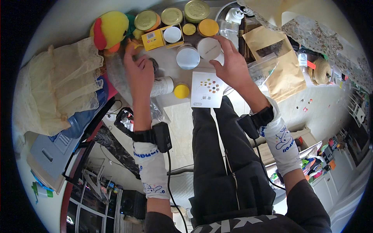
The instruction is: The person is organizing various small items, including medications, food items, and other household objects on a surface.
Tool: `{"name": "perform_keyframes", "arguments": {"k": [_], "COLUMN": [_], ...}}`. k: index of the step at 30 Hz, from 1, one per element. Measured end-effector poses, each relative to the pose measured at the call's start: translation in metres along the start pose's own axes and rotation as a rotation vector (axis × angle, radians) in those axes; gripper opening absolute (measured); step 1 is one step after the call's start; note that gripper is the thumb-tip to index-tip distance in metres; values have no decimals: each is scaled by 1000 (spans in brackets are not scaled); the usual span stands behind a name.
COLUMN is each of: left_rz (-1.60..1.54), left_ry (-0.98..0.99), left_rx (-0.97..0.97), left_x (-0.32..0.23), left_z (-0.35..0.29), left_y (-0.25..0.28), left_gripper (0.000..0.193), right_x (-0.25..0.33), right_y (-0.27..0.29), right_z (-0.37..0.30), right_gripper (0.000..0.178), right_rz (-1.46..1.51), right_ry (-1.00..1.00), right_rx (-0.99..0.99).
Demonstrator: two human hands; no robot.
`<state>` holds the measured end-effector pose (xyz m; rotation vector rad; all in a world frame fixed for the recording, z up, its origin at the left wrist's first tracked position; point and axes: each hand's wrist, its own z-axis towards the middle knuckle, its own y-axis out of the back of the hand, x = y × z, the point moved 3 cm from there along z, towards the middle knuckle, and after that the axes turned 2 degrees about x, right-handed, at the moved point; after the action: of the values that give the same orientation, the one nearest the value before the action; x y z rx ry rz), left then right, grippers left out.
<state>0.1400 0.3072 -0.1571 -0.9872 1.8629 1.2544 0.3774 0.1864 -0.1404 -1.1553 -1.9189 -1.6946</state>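
- Clamped on white jar (208, 49) w/ R hand (234, 66): index at far rim, thumb at near rim, lid up.
- Reaching over L part of table (176, 75) w/ L hand (140, 72): thumb & fingers apart; can't tell if tips touch anything.
- Just R of L hand: dark jar (155, 65), partly hidden.
- Under/beside L hand: clear bag (119, 73), crumpled.
- Immed. L of white jar: silver jar (188, 58), upright, lid up.
- Behind those two: orange-lidded jar (208, 28) & small yellow jar (189, 29).
- Btwn L hand & small yellow jar: yellow box (153, 40) w/ white cup (172, 34) in its R end.
- Along back: 3 gold-lidded tins (171, 16) in a row.
- Nr front edge, R of L wrist: white tub (163, 86), on its side; next to it, yellow-lidded jar (181, 91).
- Partly over front edge, above trousers (211, 155): white booklet (207, 91), pics facing up.
- Far L, beyond L hand: yellow plush (112, 29); nearer, lace cloth (58, 81).
- R of R hand: paper bag (289, 72), flat, w/ clear pouch (262, 70) btwn.
- Back R: pump bottle (234, 16).
- On both wrists: black camera units (161, 137), w/ cables running down.
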Motion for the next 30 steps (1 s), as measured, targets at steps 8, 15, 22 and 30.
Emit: {"name": "perform_keyframes", "arguments": {"k": [8,15,22,30], "left_rz": [737,1321,1462,1402], "left_ry": [-443,-821,-929,-882], "left_rx": [168,478,471,484], "left_x": [-14,13,45,42], "left_z": [-58,-84,-77,-72], "left_y": [33,4,-19,-15], "left_gripper": [53,54,45,40], "right_x": [-23,-25,-30,-34], "right_y": [14,10,1,-1], "right_z": [-33,-74,-103,-113], "right_gripper": [39,17,16,17], "right_rz": [-47,15,115,192], "right_ry": [39,-39,-66,-155], "right_rx": [-193,-199,-157,-109]}}
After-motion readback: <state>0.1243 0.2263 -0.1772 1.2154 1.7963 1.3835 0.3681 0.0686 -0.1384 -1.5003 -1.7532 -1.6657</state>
